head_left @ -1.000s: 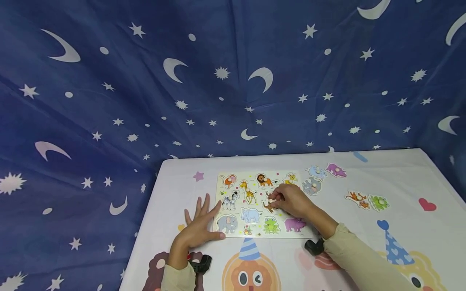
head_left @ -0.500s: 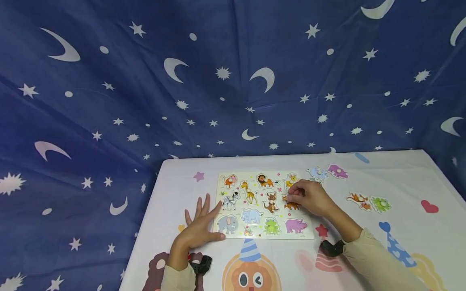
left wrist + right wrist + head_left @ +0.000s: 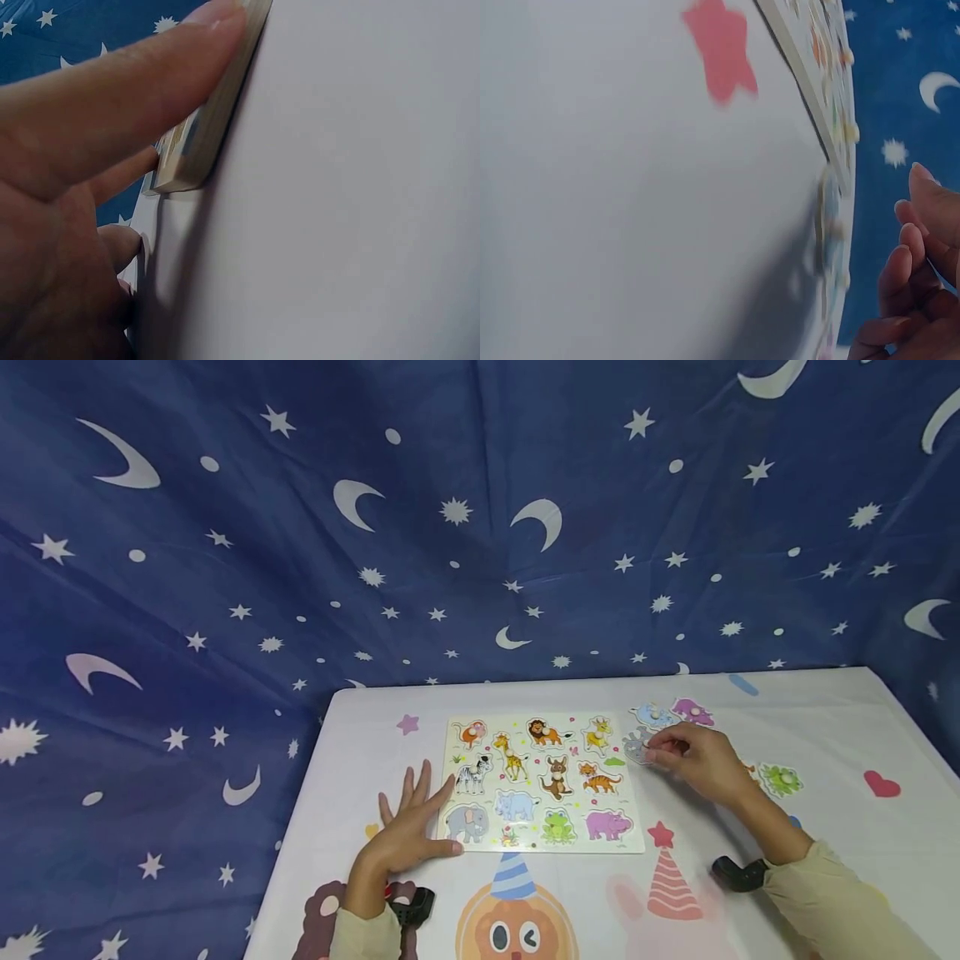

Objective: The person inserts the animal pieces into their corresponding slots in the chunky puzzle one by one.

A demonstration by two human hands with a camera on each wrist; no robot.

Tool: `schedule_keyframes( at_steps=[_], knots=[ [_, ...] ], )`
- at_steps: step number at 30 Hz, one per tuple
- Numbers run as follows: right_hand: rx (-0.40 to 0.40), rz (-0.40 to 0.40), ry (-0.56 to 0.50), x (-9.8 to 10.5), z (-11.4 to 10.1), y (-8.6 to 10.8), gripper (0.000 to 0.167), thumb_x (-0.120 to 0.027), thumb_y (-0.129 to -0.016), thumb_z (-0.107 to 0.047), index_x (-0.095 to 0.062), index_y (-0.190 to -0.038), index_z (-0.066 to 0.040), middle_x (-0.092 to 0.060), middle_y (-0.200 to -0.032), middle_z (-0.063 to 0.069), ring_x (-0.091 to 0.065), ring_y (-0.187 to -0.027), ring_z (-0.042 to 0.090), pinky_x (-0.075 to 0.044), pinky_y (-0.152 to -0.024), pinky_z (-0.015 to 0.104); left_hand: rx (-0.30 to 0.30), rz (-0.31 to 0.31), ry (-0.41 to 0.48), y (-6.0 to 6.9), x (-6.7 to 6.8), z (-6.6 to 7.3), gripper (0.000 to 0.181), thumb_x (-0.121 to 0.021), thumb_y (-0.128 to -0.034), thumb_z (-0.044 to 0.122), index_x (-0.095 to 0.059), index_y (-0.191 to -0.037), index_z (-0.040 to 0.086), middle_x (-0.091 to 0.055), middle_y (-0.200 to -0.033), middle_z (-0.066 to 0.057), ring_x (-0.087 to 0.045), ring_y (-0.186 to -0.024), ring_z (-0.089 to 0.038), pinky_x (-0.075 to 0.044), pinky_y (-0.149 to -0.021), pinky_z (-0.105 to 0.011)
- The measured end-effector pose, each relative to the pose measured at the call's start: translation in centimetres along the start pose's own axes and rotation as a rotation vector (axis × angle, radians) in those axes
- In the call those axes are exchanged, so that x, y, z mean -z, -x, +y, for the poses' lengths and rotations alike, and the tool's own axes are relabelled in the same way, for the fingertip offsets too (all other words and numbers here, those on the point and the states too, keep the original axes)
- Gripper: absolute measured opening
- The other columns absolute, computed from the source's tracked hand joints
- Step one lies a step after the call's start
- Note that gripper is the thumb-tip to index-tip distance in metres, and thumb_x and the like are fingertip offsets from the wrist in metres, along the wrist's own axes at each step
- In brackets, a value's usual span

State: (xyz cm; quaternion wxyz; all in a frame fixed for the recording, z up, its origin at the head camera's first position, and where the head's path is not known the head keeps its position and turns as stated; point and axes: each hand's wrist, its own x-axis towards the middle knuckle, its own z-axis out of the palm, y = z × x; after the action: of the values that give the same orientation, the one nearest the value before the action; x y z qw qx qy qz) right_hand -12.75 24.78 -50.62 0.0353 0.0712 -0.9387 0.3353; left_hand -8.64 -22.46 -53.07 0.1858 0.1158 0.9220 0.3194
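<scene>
A white animal puzzle board (image 3: pixel 491 846) lies on the table, with pictures of a lion, giraffe, zebra, kangaroo, tiger and others. My left hand (image 3: pixel 408 837) rests at its left side, fingers spread, thumb along the front corner; the left wrist view shows the thumb (image 3: pixel 142 94) against the board's edge. My right hand (image 3: pixel 701 762) hovers over a loose grey elephant piece (image 3: pixel 634 747), right of the board. In the right wrist view its fingers (image 3: pixel 900 274) are bent loosely, apart from the pieces, with nothing between them.
Beyond the right hand lie a light blue rhino piece (image 3: pixel 652 715) and a purple hippo piece (image 3: pixel 692 711). A green frog piece (image 3: pixel 781 779) lies to the right, beside an orange piece mostly hidden by the hand. A starry blue curtain (image 3: pixel 450 543) stands behind the table.
My right hand has moved right, from over the kangaroo, past the tiger picture, to the loose elephant piece. The left hand has stayed in place.
</scene>
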Motion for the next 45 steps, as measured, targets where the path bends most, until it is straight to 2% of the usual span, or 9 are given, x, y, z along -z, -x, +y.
schedule_keyframes(
  at_steps=[5,9,16,20,27,34,37,41,45],
  knots=[
    [-0.024,0.04,0.051,1.8,1.7,0.7,0.022,-0.082,-0.087,-0.025,-0.078,-0.101,-0.009,-0.064,-0.081,-0.001,-0.052,-0.077,0.015,-0.043,-0.064,0.022,0.003,0.003,0.012,0.3,-0.1,0.0,0.106,-0.087,-0.0737,0.046,-0.031,-0.161,0.027,0.009,-0.173,-0.011,0.022,-0.156,-0.041,0.026,-0.109,-0.074],
    [-0.067,0.068,0.08,3.1,3.0,1.4,0.024,-0.082,-0.087,-0.026,-0.078,-0.104,-0.009,-0.069,-0.089,0.004,-0.052,-0.078,0.016,-0.043,-0.061,0.022,-0.003,-0.002,0.015,0.2,-0.1,0.0,0.106,-0.087,-0.0741,0.046,-0.03,-0.162,0.028,0.01,-0.173,-0.01,0.021,-0.157,-0.04,0.026,-0.109,-0.074],
    [-0.176,0.031,0.066,4.5,5.2,2.4,0.032,-0.075,-0.094,-0.031,-0.073,-0.113,-0.006,-0.068,-0.09,0.01,-0.056,-0.065,0.015,-0.05,-0.051,0.025,-0.001,0.001,0.001,0.1,0.0,-0.1,0.106,-0.087,-0.074,0.046,-0.03,-0.162,0.028,0.01,-0.173,-0.01,0.021,-0.157,-0.04,0.026,-0.11,-0.074],
    [-0.206,0.028,0.084,5.0,6.5,3.1,0.036,-0.074,-0.094,-0.035,-0.073,-0.113,-0.004,-0.069,-0.094,0.011,-0.057,-0.075,0.019,-0.05,-0.054,0.023,0.012,-0.003,0.014,0.0,-0.1,-0.3,0.107,-0.087,-0.0729,0.048,-0.03,-0.162,0.027,0.011,-0.173,-0.009,0.023,-0.156,-0.039,0.028,-0.109,-0.073],
    [-0.18,0.025,0.152,5.8,8.7,4.2,0.031,-0.078,-0.091,-0.033,-0.076,-0.106,-0.006,-0.072,-0.099,0.013,-0.06,-0.087,0.024,-0.048,-0.061,0.019,0.005,-0.005,0.015,0.0,0.0,-0.2,0.107,-0.087,-0.0732,0.049,-0.03,-0.162,0.027,0.011,-0.173,-0.009,0.023,-0.156,-0.039,0.028,-0.109,-0.073],
    [-0.208,-0.028,0.136,5.5,9.8,4.6,0.035,-0.084,-0.085,-0.029,-0.076,-0.107,-0.003,-0.071,-0.093,0.009,-0.058,-0.082,0.02,-0.047,-0.059,0.017,0.002,-0.003,0.002,0.1,0.1,-0.2,0.107,-0.087,-0.0738,0.048,-0.029,-0.162,0.027,0.01,-0.173,-0.01,0.022,-0.157,-0.039,0.027,-0.109,-0.074],
    [-0.176,-0.024,0.131,5.2,9.8,4.5,0.034,-0.086,-0.083,-0.026,-0.076,-0.106,-0.003,-0.07,-0.088,0.005,-0.056,-0.077,0.013,-0.047,-0.059,0.017,0.006,0.001,0.001,0.2,0.0,-0.3,0.107,-0.087,-0.0732,0.047,-0.03,-0.161,0.027,0.009,-0.173,-0.01,0.021,-0.157,-0.04,0.026,-0.109,-0.074],
    [-0.091,0.001,0.155,5.0,9.6,4.4,0.026,-0.086,-0.081,-0.017,-0.077,-0.103,-0.007,-0.069,-0.086,0.001,-0.05,-0.072,0.004,-0.047,-0.059,0.018,0.015,-0.007,0.001,0.1,-0.1,-0.4,0.108,-0.087,-0.0731,0.049,-0.028,-0.162,0.029,0.011,-0.173,-0.008,0.023,-0.157,-0.038,0.026,-0.11,-0.073],
    [-0.08,-0.038,0.172,5.1,9.3,4.0,0.023,-0.084,-0.083,-0.013,-0.077,-0.104,-0.005,-0.071,-0.09,0.006,-0.054,-0.075,0.011,-0.048,-0.06,0.017,0.01,-0.007,-0.006,0.0,-0.1,-0.4,0.107,-0.086,-0.074,0.049,-0.027,-0.162,0.032,0.012,-0.173,-0.006,0.023,-0.157,-0.036,0.026,-0.11,-0.073]
  ],
)
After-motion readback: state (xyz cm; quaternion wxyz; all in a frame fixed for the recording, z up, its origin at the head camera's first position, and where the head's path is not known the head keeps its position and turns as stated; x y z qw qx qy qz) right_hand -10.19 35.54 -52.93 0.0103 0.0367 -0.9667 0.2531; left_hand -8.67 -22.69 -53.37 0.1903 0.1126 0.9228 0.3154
